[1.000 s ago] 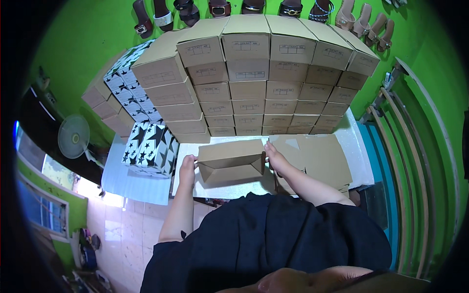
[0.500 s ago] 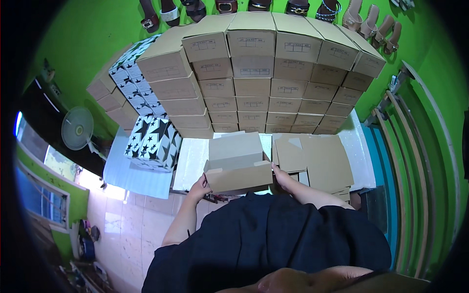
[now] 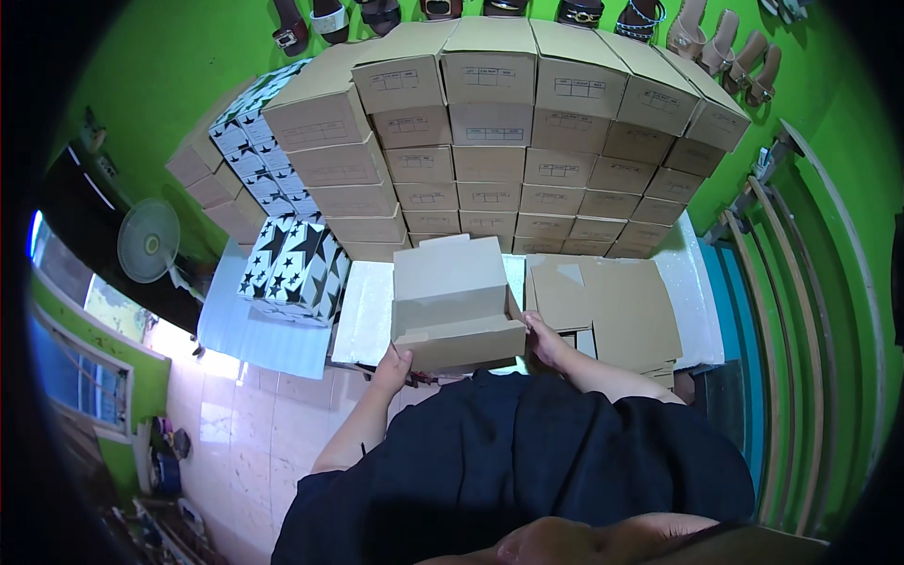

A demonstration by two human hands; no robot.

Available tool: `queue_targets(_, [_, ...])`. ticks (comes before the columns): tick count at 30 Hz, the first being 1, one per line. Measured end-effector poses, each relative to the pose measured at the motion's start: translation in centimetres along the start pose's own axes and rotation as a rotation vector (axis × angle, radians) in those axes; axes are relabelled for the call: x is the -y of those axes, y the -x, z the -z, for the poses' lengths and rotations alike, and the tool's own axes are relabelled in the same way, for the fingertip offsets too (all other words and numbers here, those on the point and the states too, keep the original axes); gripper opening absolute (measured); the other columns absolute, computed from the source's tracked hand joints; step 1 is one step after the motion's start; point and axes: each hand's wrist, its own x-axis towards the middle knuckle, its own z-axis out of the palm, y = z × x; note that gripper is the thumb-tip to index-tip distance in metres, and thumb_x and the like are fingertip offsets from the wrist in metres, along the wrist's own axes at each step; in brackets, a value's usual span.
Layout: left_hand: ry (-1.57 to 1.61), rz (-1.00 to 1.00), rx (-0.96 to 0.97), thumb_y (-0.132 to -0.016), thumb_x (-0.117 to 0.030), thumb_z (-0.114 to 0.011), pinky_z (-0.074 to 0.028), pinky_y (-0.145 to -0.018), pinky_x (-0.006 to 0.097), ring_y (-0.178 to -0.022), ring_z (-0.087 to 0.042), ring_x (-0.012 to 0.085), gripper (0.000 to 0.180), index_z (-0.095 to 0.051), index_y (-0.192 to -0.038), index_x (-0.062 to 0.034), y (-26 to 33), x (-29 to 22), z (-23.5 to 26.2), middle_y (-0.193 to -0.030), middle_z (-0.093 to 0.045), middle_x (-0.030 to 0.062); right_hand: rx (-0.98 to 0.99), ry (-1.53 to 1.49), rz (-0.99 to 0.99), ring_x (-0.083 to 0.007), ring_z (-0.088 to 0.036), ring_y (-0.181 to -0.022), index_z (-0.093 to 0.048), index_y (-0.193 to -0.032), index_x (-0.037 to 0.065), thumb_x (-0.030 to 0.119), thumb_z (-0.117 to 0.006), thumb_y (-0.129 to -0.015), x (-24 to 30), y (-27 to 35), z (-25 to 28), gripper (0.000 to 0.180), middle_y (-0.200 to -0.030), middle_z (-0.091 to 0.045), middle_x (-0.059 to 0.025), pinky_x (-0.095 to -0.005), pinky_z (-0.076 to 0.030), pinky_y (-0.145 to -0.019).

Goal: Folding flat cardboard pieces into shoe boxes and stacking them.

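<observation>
Holding a brown cardboard box (image 3: 454, 303) from both sides, the two hands keep it just in front of the body, over the near edge of the white table (image 3: 363, 311). The left hand (image 3: 392, 367) grips the lower left corner, with the thumb on the front face and the other fingers hidden under the box. The right hand (image 3: 544, 341) is closed on the lower right corner, fingers pressed on the side wall. The box is tilted, and its lid flap stands up at the far side.

Just to the right of the box lies a pile of flat cardboard sheets (image 3: 612, 306). To the left stand white boxes with black stars (image 3: 297, 266). Behind all this rises a wall of stacked brown boxes (image 3: 499, 141), against a green wall (image 3: 122, 85) with sandals (image 3: 325, 19) hanging on it. A fan (image 3: 149, 241) stands at the far left.
</observation>
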Motion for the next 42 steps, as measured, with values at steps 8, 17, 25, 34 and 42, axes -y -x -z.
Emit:
queue_targets(8, [-0.281, -0.093, 0.078, -0.079, -0.025, -0.075, -0.034, -0.114, 0.04, -0.138, -0.038, 0.0411, 0.1, -0.014, -0.152, 0.0059, 0.3, -3.7, 0.6, -0.152, -0.032, 0.0287, -0.06, 0.994, 0.174, -0.0333, -0.06, -0.115, -0.028, -0.146, -0.003, 0.023, -0.069, -0.086, -1.0, -0.6, 1.6, 0.078, -0.13, -0.057, -0.0232, -0.0395, -0.044, -0.104])
queue_targets(17, [-0.492, -0.241, 0.09, -0.084, -0.042, -0.069, -0.023, -0.118, 0.048, -0.147, -0.021, 0.0397, 0.099, -0.015, -0.154, 0.0018, -0.4, -1.7, -0.6, -0.16, -0.016, 0.0243, 0.106, 1.426, 0.294, -0.0387, -0.014, -0.149, -0.002, -0.154, -0.003, 0.046, -0.066, -0.088, 0.9, 0.2, -0.7, 0.105, -0.159, -0.005, -0.0309, -0.0398, -0.022, -0.119])
queue_targets(25, [-0.505, -0.254, 0.031, -0.094, -0.031, -0.055, -0.027, -0.115, 0.053, -0.145, -0.027, 0.0414, 0.073, -0.022, -0.154, -0.0049, -0.8, -0.5, -1.0, -0.16, -0.023, 0.0198, 0.168, 1.544, 0.277, -0.0399, -0.009, -0.15, -0.002, -0.152, -0.007, 0.052, -0.062, -0.09, 1.0, 0.2, -0.3, 0.104, -0.158, -0.003, -0.0336, -0.04, -0.018, -0.121])
queue_targets(34, [-0.564, -0.2, -0.002, -0.095, -0.022, -0.049, -0.032, -0.112, 0.054, -0.142, -0.033, 0.0398, 0.061, -0.032, -0.151, -0.0061, -1.1, -1.4, -1.4, -0.159, -0.029, 0.0147, 0.105, 1.623, 0.207, -0.0428, -0.015, -0.148, -0.006, -0.152, -0.008, 0.048, -0.057, -0.094, 0.7, 0.0, -0.8, 0.095, -0.158, -0.006, -0.0331, -0.0406, -0.025, -0.119])
queue_targets(42, [-0.661, -0.209, 0.004, -0.093, -0.024, -0.051, -0.033, -0.11, 0.057, -0.138, -0.037, 0.0455, 0.061, -0.036, -0.148, -0.0038, -1.5, -2.0, -1.0, -0.156, -0.033, 0.0146, 0.097, 1.992, 0.176, -0.0381, 0.0, -0.151, -0.011, -0.156, 0.002, 0.06, -0.047, -0.093, 2.4, 0.8, -3.3, 0.093, -0.163, -0.001, -0.021, -0.0566, -0.005, -0.12])
